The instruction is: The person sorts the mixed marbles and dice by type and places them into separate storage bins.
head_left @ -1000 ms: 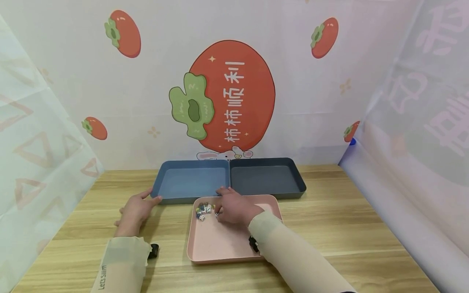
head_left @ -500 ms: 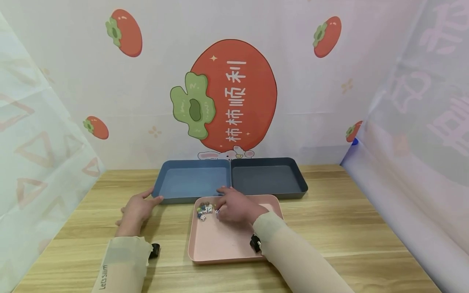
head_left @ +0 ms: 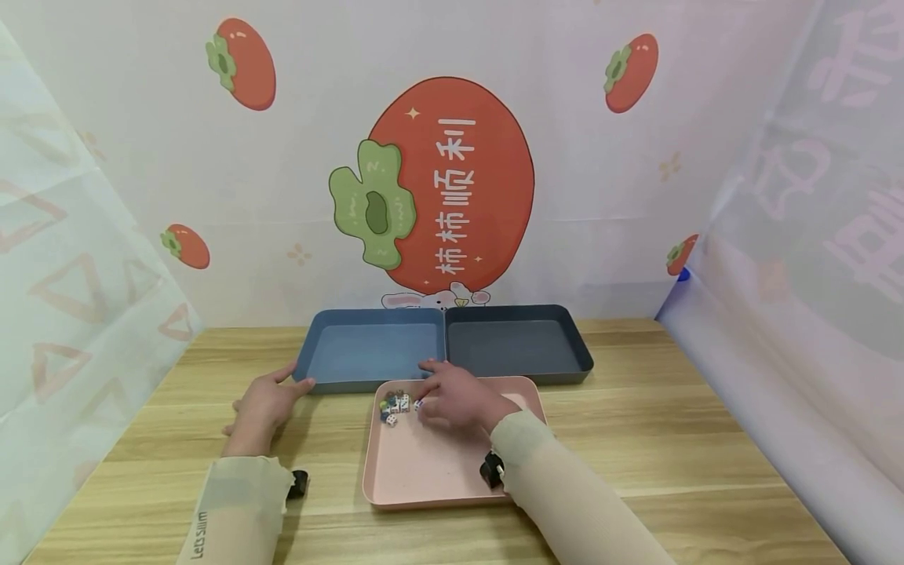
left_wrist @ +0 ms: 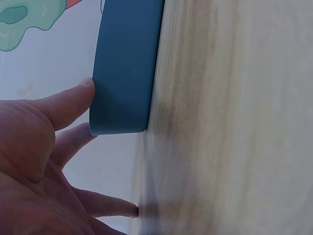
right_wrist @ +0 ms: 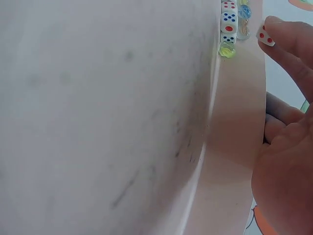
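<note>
My right hand [head_left: 459, 399] is over the far part of the pink tray [head_left: 410, 490]. Its thumb and index finger pinch a white die [right_wrist: 265, 37] with red dots, seen above the tray's rim in the right wrist view. Beside it, in the tray's far left corner, lies a small pile of dice [right_wrist: 229, 22] and clear coloured beads [right_wrist: 227, 49]. My left hand [head_left: 263, 404] is at the near left corner of the blue tray [left_wrist: 122, 73]. Thumb and index finger touch that corner from two sides, and the other fingers spread toward the table.
A dark grey tray [head_left: 579, 374] stands right of the blue one, side by side behind the pink tray. All three rest on a wooden table [head_left: 678, 455]. A printed cloth [head_left: 579, 196] hangs close behind the trays.
My right hand has shifted very slightly with the die, which now shows a little higher between the fingertips. The left hand and the trays hold their places.
</note>
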Tool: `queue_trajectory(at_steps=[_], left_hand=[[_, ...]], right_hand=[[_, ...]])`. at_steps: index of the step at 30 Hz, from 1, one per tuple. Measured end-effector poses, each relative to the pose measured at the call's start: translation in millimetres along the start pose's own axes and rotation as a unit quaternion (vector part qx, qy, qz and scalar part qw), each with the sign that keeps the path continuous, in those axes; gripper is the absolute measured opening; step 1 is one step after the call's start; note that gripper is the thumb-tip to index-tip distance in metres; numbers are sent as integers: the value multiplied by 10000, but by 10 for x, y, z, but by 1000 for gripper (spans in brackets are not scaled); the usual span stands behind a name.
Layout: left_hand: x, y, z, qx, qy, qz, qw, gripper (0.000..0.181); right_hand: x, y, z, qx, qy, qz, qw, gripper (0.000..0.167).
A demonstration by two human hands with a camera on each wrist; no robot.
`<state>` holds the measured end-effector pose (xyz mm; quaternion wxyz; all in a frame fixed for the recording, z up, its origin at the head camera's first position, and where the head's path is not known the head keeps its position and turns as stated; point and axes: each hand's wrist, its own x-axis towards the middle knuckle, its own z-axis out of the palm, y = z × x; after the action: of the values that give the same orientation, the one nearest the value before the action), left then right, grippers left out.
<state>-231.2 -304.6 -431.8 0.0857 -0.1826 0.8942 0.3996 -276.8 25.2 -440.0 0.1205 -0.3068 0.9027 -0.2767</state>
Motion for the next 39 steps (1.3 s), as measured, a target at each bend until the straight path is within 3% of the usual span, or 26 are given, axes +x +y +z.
queue_trajectory(at_steps=[18, 22, 30, 39], left_hand=[[-7, -2, 5, -28, -4, -64, 10000, 85], [-12, -7, 7, -54, 0, -37, 10000, 84], [-17, -8, 8, -55, -20, -29, 10000, 85], [-1, 4, 8, -31, -35, -90, 9999, 82]], right_hand=[[-17, 3, -14, 550, 215, 197, 9981, 18], [-29, 16, -43, 924, 271, 172, 9952, 17], [-41, 129, -132, 2019, 573, 87, 9777, 21], [-53, 209, -255, 2884, 832, 459, 9528, 29]])
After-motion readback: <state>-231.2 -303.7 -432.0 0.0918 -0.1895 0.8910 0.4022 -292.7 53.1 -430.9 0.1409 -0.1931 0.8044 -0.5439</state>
